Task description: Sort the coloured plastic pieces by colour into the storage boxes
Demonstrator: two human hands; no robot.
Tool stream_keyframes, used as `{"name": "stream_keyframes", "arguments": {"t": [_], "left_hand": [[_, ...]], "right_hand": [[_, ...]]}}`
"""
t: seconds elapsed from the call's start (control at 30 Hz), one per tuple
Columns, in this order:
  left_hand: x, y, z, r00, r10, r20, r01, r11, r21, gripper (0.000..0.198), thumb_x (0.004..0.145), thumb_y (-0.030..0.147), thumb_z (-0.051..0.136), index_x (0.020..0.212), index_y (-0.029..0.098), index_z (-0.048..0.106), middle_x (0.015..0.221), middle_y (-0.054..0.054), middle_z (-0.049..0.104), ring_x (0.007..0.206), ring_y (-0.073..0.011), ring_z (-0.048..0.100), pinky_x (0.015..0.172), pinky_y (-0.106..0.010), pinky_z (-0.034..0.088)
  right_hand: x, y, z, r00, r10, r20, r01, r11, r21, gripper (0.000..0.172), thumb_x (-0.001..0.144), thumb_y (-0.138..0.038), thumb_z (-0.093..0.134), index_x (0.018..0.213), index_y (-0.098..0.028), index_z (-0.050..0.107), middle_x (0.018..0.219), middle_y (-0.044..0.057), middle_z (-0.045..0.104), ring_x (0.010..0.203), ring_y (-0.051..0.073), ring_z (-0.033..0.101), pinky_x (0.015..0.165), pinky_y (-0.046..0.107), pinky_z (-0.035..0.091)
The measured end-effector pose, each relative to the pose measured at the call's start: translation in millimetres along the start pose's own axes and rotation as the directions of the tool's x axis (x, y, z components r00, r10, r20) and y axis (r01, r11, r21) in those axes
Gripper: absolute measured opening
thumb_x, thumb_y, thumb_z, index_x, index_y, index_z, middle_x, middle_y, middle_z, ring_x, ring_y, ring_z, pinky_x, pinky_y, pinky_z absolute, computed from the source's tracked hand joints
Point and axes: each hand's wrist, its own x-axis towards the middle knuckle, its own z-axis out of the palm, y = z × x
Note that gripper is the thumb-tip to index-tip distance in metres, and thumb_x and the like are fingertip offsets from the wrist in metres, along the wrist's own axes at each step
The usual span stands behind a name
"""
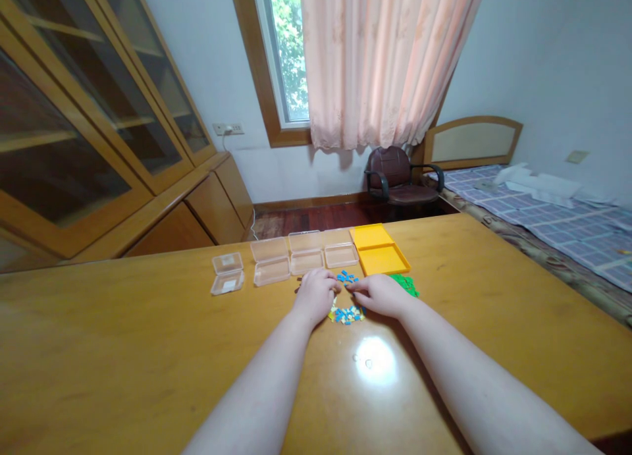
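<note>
Mixed blue and pale pieces (347, 315): on the desk (148, 349), toward its far edge, just nearer than left hand (318, 292), curled, and right hand (380, 295), fingers bent. Can't tell whether either grips anything. I'd pinch singly, lightly, without brushing the blue pieces (347, 277) beyond. Open clear boxes (273, 271) line the far edge.

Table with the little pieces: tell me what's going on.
A person's left hand and right hand are at small blue pieces on the table; whether either holds one is too small to tell. A mixed blue, yellow and pale pile lies nearer the person, green pieces beside the right hand. Farther back, four clear boxes and a yellow box lie open.
</note>
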Motion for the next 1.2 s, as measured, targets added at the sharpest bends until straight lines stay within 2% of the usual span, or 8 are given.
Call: {"name": "stream_keyframes", "arguments": {"t": [0.13,0.4,0.5,0.6,0.73,0.87,1.03,1.2], "left_hand": [[-0.5,0.1,0.7,1.000,0.014,0.025,-0.014,1.000,0.013,0.025,0.075,0.012,0.053,0.081,0.027,0.072,0.095,-0.002,0.065,0.094,-0.0192,0.052,0.089,-0.038,0.039],[-1.5,3.2,-0.9,1.000,0.015,0.000,-0.015,1.000,0.008,0.033,0.073,0.010,0.052,0.094,0.026,0.071,0.114,-0.004,0.059,0.112,-0.0231,0.044,0.099,-0.046,0.033],[-1.5,4.8,-4.0,0.997,0.072,-0.013,-0.073,0.997,-0.039,0.029,0.074,0.009,0.052,0.083,0.027,0.072,0.114,-0.002,0.060,0.113,-0.0218,0.044,0.099,-0.045,0.033],[-1.7,5.9,-4.5,0.978,0.205,0.030,-0.201,0.974,-0.103,0.029,0.073,0.008,0.053,0.073,0.029,0.073,0.111,0.001,0.061,0.111,-0.0197,0.047,0.098,-0.042,0.034],[-2.6,6.7,-1.2,0.947,0.312,0.069,-0.299,0.942,-0.154,0.029,0.073,0.008,0.055,0.073,0.031,0.073,0.112,0.001,0.061,0.109,-0.0182,0.048,0.098,-0.040,0.034],[-3.1,6.7,0.1,0.957,0.281,0.078,-0.271,0.955,-0.119,0.027,0.074,0.010,0.056,0.076,0.031,0.073,0.112,0.000,0.061,0.109,-0.0192,0.048,0.097,-0.041,0.034],[-1.7,3.5,0.0,0.989,0.140,0.048,-0.137,0.989,-0.051,0.027,0.074,0.010,0.055,0.081,0.030,0.073,0.111,-0.001,0.062,0.107,-0.0207,0.049,0.095,-0.043,0.035],[-0.4,2.2,-1.4,0.996,0.088,0.027,-0.087,0.995,-0.059,0.028,0.072,0.006,0.055,0.068,0.027,0.072,0.106,0.000,0.063,0.105,-0.0199,0.050,0.093,-0.041,0.037]], "right_hand": [[1.0,-1.5,-1.9,0.998,0.054,-0.034,-0.055,0.998,-0.023,0.035,0.083,-0.030,0.044,0.111,-0.029,0.064,0.094,0.003,0.072,0.078,0.017,0.064,0.067,0.024,0.039],[-0.2,-1.3,-2.0,0.998,0.034,-0.053,-0.030,0.997,0.067,0.034,0.081,-0.029,0.046,0.110,-0.026,0.065,0.084,0.003,0.071,0.068,0.015,0.060,0.062,0.023,0.037],[-1.1,2.2,-2.7,0.997,-0.054,-0.049,0.059,0.994,0.096,0.027,0.081,-0.029,0.046,0.086,-0.020,0.071,0.069,0.002,0.068,0.059,0.012,0.053,0.057,0.022,0.032],[-1.8,4.5,-2.7,0.990,-0.141,-0.029,0.143,0.985,0.092,0.029,0.078,-0.025,0.046,0.059,-0.015,0.066,0.056,0.000,0.059,0.051,0.009,0.042,0.053,0.022,0.027],[-1.6,5.1,-0.9,0.989,-0.145,-0.007,0.145,0.983,0.116,0.025,0.073,-0.020,0.047,0.054,-0.014,0.062,0.050,-0.002,0.053,0.048,0.008,0.035,0.051,0.022,0.024],[-1.0,4.9,0.3,0.990,-0.142,0.017,0.139,0.982,0.127,0.025,0.073,-0.021,0.047,0.055,-0.014,0.063,0.050,-0.002,0.053,0.048,0.008,0.034,0.051,0.022,0.024],[-1.2,5.4,-0.6,0.994,-0.104,-0.030,0.106,0.991,0.077,0.032,0.079,-0.028,0.046,0.057,-0.015,0.064,0.052,-0.001,0.056,0.049,0.009,0.037,0.051,0.023,0.023],[-3.1,4.6,-2.9,0.986,-0.167,-0.023,0.168,0.981,0.096,0.029,0.078,-0.024,0.047,0.055,-0.015,0.062,0.051,-0.002,0.053,0.049,0.008,0.036,0.051,0.022,0.023]]}}
